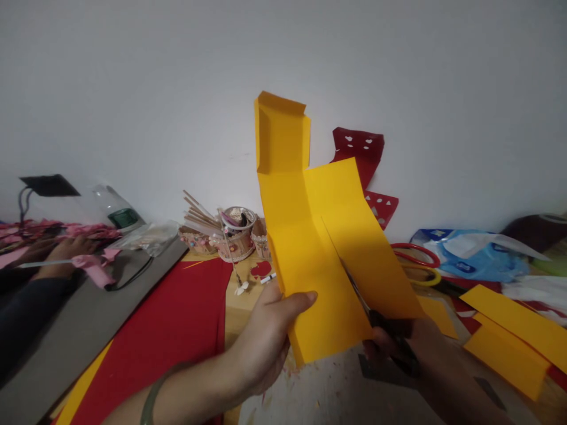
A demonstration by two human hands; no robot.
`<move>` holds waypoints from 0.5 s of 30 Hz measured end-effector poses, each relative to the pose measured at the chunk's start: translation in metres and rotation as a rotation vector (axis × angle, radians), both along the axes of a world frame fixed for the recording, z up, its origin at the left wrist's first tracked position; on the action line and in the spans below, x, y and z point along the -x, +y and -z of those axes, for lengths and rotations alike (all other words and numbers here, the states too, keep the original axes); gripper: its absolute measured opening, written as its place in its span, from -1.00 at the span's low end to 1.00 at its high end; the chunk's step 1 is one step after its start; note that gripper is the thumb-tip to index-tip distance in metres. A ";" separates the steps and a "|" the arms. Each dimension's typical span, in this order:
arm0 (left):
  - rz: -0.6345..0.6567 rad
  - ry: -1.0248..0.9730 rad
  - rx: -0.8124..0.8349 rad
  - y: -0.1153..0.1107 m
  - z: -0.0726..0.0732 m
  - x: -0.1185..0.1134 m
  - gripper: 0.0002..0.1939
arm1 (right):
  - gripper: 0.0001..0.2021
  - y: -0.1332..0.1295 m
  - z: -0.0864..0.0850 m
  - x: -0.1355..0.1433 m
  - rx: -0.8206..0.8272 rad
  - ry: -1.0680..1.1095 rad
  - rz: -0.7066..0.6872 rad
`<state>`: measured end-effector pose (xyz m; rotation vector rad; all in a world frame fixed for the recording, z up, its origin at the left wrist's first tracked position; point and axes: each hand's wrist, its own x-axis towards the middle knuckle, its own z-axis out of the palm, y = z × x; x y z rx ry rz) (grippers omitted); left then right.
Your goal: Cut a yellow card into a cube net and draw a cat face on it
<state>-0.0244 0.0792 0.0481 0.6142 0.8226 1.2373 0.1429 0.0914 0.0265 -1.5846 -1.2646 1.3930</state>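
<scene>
The left hand (268,336) grips the lower left edge of the folded yellow card (296,230), thumb on its face, above the worktop (234,319), while the right hand (429,348) curls round black-handled scissors (390,333), blades at the card's cut.

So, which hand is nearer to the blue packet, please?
Right: the right hand is in front and left of the blue packet; the left hand, holding yellow card, is farther left.
</scene>
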 end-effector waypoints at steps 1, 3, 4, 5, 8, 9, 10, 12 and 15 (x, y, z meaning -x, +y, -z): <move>0.000 0.003 0.001 0.000 0.000 0.000 -0.65 | -0.82 0.000 0.001 0.000 0.024 -0.010 0.006; -0.009 0.002 0.005 0.000 -0.001 0.000 -0.64 | -0.81 0.001 0.004 0.000 0.059 -0.006 0.026; -0.015 0.002 0.008 0.000 -0.001 0.000 -0.64 | -0.81 0.002 0.006 0.000 0.049 -0.001 0.036; -0.018 0.002 0.008 0.000 -0.001 0.000 -0.64 | -0.81 0.002 0.008 0.000 0.029 0.002 0.044; -0.025 0.000 0.002 0.001 -0.001 -0.001 -0.64 | -0.82 0.001 0.012 -0.001 -0.007 -0.007 0.046; -0.026 -0.002 0.001 0.001 -0.001 -0.001 -0.64 | -0.82 0.001 0.012 -0.001 -0.004 -0.011 0.046; -0.028 -0.004 0.001 0.001 -0.001 -0.001 -0.64 | -0.82 0.001 0.012 -0.002 0.003 -0.015 0.042; -0.026 -0.002 0.003 0.001 -0.001 -0.001 -0.64 | -0.83 0.002 0.012 -0.003 0.011 -0.019 0.028; -0.025 -0.004 0.000 0.000 -0.001 -0.001 -0.59 | -0.82 0.003 0.008 -0.004 0.006 -0.022 -0.003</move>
